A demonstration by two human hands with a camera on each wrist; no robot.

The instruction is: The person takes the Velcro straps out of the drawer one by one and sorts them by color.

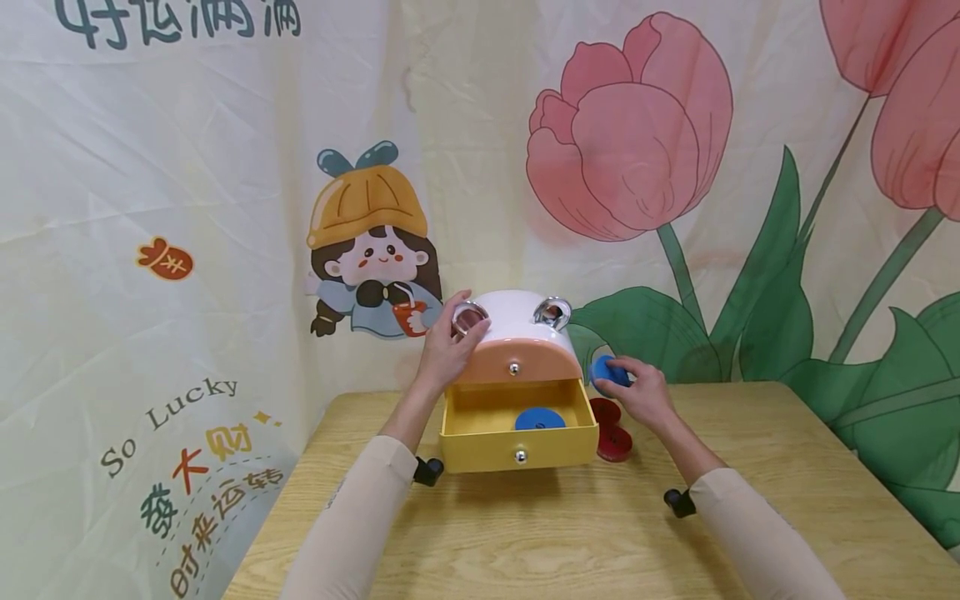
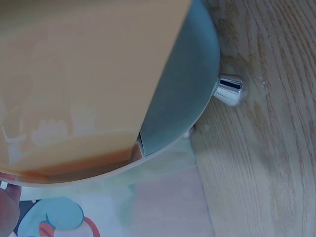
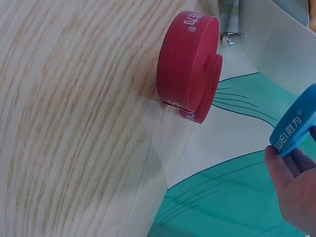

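A small drawer box with a white rounded top and silver ring ears stands on the table. Its lower yellow drawer is pulled out, with a blue roll of tape lying inside. My left hand grips the box around its left ear; only its fingertips show at the edge of the left wrist view. To the right of the box, my right hand pinches another blue roll of tape between thumb and fingers, above the table. Two red rolls of tape sit beside the box, one behind the other.
The wooden table reaches back to a printed cloth backdrop just behind the box. A peach upper drawer with a silver knob is closed above the yellow one. Silver feet show under the box.
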